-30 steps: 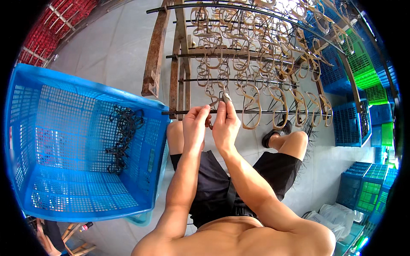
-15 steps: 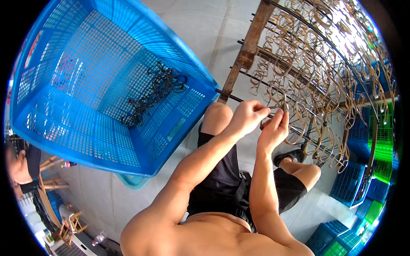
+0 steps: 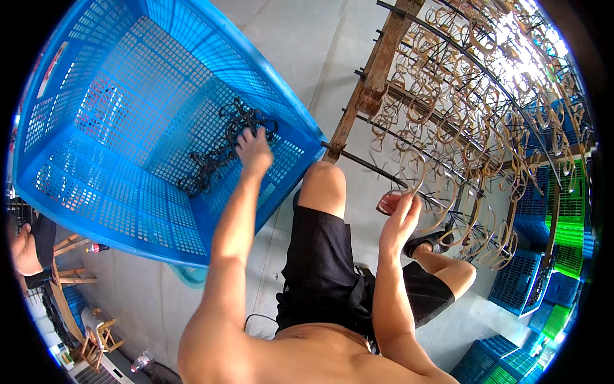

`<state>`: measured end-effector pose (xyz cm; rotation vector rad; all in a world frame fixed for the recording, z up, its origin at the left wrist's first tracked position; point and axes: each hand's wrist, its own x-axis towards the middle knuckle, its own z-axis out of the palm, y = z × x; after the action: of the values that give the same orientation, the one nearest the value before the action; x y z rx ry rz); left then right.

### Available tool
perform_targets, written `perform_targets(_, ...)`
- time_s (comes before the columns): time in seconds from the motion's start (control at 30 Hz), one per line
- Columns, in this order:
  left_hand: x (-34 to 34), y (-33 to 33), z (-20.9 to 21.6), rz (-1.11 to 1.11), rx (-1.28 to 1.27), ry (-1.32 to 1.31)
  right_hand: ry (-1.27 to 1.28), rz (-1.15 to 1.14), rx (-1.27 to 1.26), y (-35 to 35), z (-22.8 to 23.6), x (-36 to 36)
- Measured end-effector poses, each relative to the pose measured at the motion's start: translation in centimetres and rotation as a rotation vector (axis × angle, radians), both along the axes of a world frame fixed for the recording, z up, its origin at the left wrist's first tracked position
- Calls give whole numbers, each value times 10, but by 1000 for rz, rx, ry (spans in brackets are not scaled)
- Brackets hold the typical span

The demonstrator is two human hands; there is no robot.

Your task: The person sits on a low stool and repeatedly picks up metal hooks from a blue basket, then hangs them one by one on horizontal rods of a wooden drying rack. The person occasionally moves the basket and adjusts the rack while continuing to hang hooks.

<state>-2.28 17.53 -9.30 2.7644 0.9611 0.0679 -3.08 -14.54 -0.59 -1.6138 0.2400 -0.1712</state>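
Note:
My left hand (image 3: 254, 153) reaches into a large blue plastic basket (image 3: 192, 35). Its fingers are apart, over a heap of dark, thin looped pieces (image 3: 208, 169) lying along the basket's inner corner. I cannot make out anything between them. Beside the rack, my right hand (image 3: 400, 224) is closed in a pinch, with a dark reddish curved piece (image 3: 387, 203) at its fingertips. A tan loop (image 3: 421, 174) rises just past those fingers; whether they touch it is unclear. Many similar tan loops (image 3: 441, 96) hang from the thin dark bars of the rack (image 3: 374, 93).
Blue and green crates (image 3: 515, 278) are stacked at the right. My bare knee (image 3: 325, 182) lies between basket and rack. Another person's limb (image 3: 27, 249) shows at the left edge, near a small wooden stool (image 3: 102, 336) and a plastic bottle (image 3: 141, 360).
My left hand has left my right hand and moved left into the basket, its fingers now parted. My right hand has shifted slightly down and left, staying by the rack.

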Motion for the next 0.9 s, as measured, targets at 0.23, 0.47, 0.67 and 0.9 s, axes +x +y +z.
perform_targets(0.23, 19, 65, -70, -28, -220, 123, 347, 211, -407, -34, -65, -46)
perform_targets(0.47, -22, 63, -9, -245, 78, -567, 431, 701, -462, -12, 4, -51)
perform_targets(0.67, -72, -43, 102, -426, 155, -763, 47, 660, 34, 64, 40, -38)
perform_targets(0.9, -95, -111, 153, -541, -4, -694, -37, 516, 11, 52, 63, -31)
